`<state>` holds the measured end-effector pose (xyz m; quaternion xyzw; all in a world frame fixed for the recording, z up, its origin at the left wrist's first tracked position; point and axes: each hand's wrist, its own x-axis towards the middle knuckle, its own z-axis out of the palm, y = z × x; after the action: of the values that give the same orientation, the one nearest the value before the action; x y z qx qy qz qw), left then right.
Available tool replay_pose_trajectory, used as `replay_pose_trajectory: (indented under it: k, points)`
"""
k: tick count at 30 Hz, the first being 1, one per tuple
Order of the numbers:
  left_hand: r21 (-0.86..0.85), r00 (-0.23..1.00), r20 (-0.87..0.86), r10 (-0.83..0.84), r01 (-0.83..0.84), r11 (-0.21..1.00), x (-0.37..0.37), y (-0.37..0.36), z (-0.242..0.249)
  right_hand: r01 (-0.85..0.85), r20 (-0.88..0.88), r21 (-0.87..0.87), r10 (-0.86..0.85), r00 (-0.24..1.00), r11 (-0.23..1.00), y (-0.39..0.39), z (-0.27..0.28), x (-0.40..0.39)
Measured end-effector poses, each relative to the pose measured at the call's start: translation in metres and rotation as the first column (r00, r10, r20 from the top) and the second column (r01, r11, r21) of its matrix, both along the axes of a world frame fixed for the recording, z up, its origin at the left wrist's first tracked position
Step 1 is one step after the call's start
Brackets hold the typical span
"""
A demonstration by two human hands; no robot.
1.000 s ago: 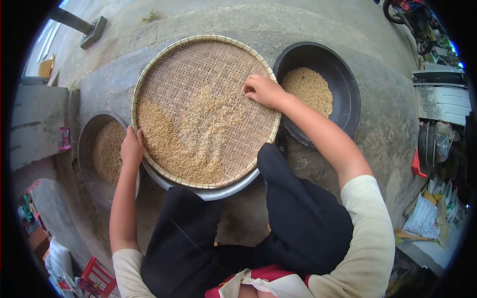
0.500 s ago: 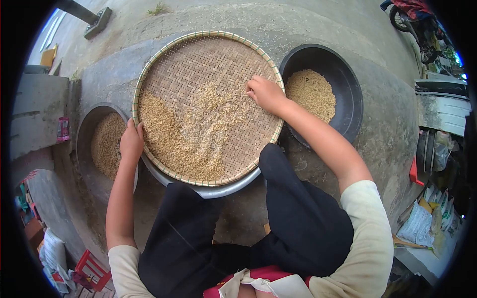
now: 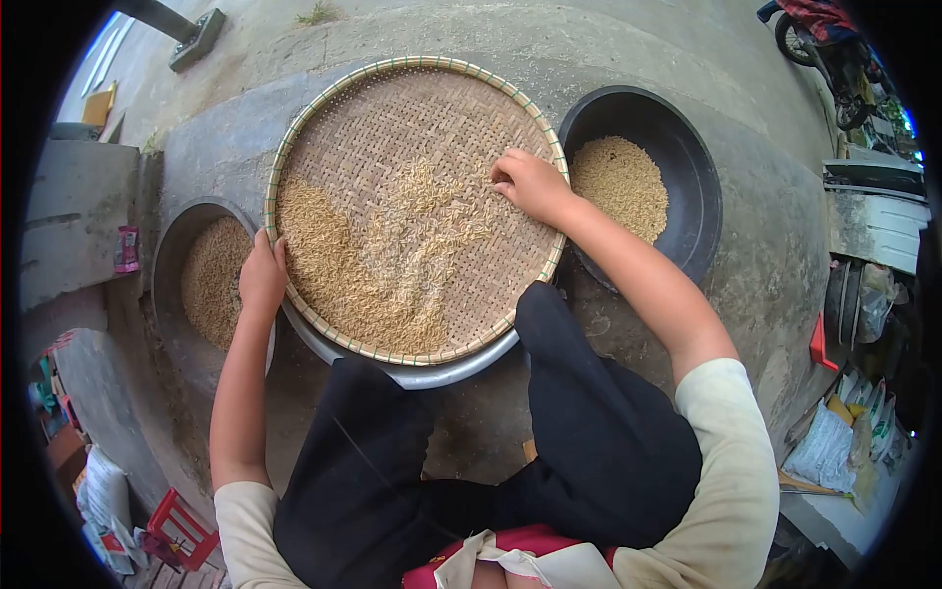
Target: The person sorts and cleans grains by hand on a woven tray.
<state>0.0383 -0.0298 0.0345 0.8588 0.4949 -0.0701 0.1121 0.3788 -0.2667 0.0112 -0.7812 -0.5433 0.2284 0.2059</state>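
Observation:
A round woven bamboo winnowing tray [image 3: 392, 108] rests over a metal basin [image 3: 461, 373] in front of my knees. Unhusked rice grains [image 3: 343, 285] are heaped at its left and lower side, thinning out toward the middle. My left hand [image 3: 262, 275] grips the tray's left rim, thumb over the edge. Above the right part of the weave is my right hand [image 3: 530, 187], its fingers curled and pinched together by the scattered grains. Whatever lies between those fingertips is too small to make out.
On the right stands a black tub [image 3: 687, 167] with grain in it; a grey tub [image 3: 177, 324] with grain is on the left. Farther out are a red plastic chair [image 3: 182, 530], a motorbike [image 3: 834, 59], a concrete block wall [image 3: 78, 226] and several plastic sacks [image 3: 824, 447].
The view has shifted very slightly. Both hands keep almost the same places, and the right fingers stay curled over the grains.

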Motion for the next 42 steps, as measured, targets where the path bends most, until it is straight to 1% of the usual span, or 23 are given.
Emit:
replay_pose_trajectory:
  k: [4, 6, 7, 9, 10, 12, 16, 18, 22, 24, 25, 27, 29, 31, 33, 34, 35, 36, 37, 39, 40, 42]
  points:
    - [0.002, 1.000, 0.018, -0.016, 0.016, 1.000, -0.002, 0.002, -0.003, 0.027, 0.026, 0.025, -0.028, 0.999, 0.999, 0.001, -0.005, -0.005]
    - [0.002, 1.000, 0.018, -0.018, 0.018, 1.000, -0.002, 0.002, -0.003, -0.002, 0.104, 0.096, -0.008, 0.994, 0.995, 0.002, -0.006, -0.007]
    - [0.003, 1.000, 0.021, -0.021, 0.021, 1.000, -0.001, 0.001, -0.003, 0.000, 0.103, 0.095, -0.009, 0.995, 0.995, 0.002, -0.007, -0.007]
    - [0.005, 0.999, 0.019, -0.028, 0.028, 1.000, -0.002, 0.002, -0.004, -0.055, 0.192, 0.051, 0.044, 0.980, 0.997, 0.003, -0.002, -0.008]
    - [0.009, 0.999, 0.019, -0.034, 0.034, 0.999, -0.002, 0.002, -0.004, -0.053, 0.191, 0.051, 0.042, 0.981, 0.997, 0.004, 0.000, -0.009]
    - [0.011, 1.000, 0.003, -0.031, 0.031, 0.999, 0.000, 0.001, -0.003, -0.129, 0.333, 0.027, 0.112, 0.936, 0.991, 0.005, 0.001, -0.010]
    - [0.013, 0.999, -0.003, -0.035, 0.035, 0.999, -0.001, 0.001, -0.003, -0.135, 0.374, -0.001, 0.126, 0.919, 0.991, 0.005, 0.002, -0.013]
    - [0.014, 0.999, 0.003, -0.045, 0.045, 0.999, -0.001, 0.001, -0.003, -0.124, 0.381, 0.034, 0.102, 0.919, 0.992, 0.005, -0.001, -0.015]
    - [0.036, 0.997, 0.047, -0.055, 0.053, 0.998, -0.003, 0.001, -0.006, -0.084, 0.337, 0.011, 0.076, 0.938, 0.996, 0.000, 0.006, -0.012]
    - [0.042, 0.997, 0.042, -0.058, 0.056, 0.998, -0.004, 0.002, -0.008, -0.012, 0.237, 0.070, -0.005, 0.971, 0.997, -0.007, 0.018, -0.007]
    - [0.048, 0.998, 0.037, -0.053, 0.051, 0.998, -0.005, 0.002, -0.009, -0.010, 0.237, 0.070, -0.007, 0.971, 0.997, -0.013, 0.024, -0.003]
    - [0.046, 0.998, 0.041, -0.053, 0.051, 0.998, -0.004, 0.002, -0.007, 0.129, 0.199, 0.155, -0.159, 0.967, 0.979, -0.029, 0.036, 0.010]
    - [0.043, 0.998, 0.045, -0.051, 0.049, 0.998, -0.004, 0.001, -0.006, 0.282, 0.178, 0.161, -0.309, 0.934, 0.946, -0.048, 0.043, 0.028]
    - [0.043, 0.998, 0.048, -0.048, 0.046, 0.998, -0.004, 0.001, -0.005, 0.356, 0.188, 0.213, -0.396, 0.899, 0.910, -0.074, 0.040, 0.050]
    - [0.039, 0.999, 0.023, -0.040, 0.039, 0.998, -0.003, 0.001, -0.005, 0.447, 0.284, 0.090, -0.453, 0.845, 0.890, -0.102, 0.031, 0.068]
    - [0.034, 0.999, -0.005, -0.036, 0.036, 0.999, -0.003, 0.001, -0.005, 0.445, 0.285, 0.091, -0.451, 0.846, 0.891, -0.116, 0.021, 0.077]
    - [0.034, 0.999, -0.004, -0.035, 0.035, 0.999, -0.003, 0.001, -0.006, 0.468, 0.345, -0.104, -0.409, 0.845, 0.878, -0.130, 0.009, 0.085]
    - [0.030, 0.999, -0.009, -0.034, 0.034, 0.999, -0.003, 0.002, -0.006, 0.485, 0.395, -0.293, -0.357, 0.846, 0.824, -0.138, 0.001, 0.088]
    - [0.026, 0.999, -0.014, -0.033, 0.034, 0.999, -0.003, 0.002, -0.006, 0.486, 0.395, -0.292, -0.359, 0.846, 0.824, -0.145, -0.007, 0.091]
    - [0.021, 0.999, -0.020, -0.030, 0.030, 0.999, 0.000, 0.000, -0.003, 0.475, 0.449, -0.312, -0.313, 0.837, 0.823, -0.148, -0.010, 0.090]
    - [0.016, 0.999, -0.026, -0.024, 0.025, 1.000, 0.001, -0.001, -0.001, 0.477, 0.447, -0.313, -0.316, 0.837, 0.821, -0.148, -0.012, 0.090]
    - [0.023, 0.999, -0.026, -0.030, 0.031, 0.999, 0.000, -0.001, -0.002, 0.473, 0.333, -0.031, -0.437, 0.836, 0.881, -0.125, 0.011, 0.077]
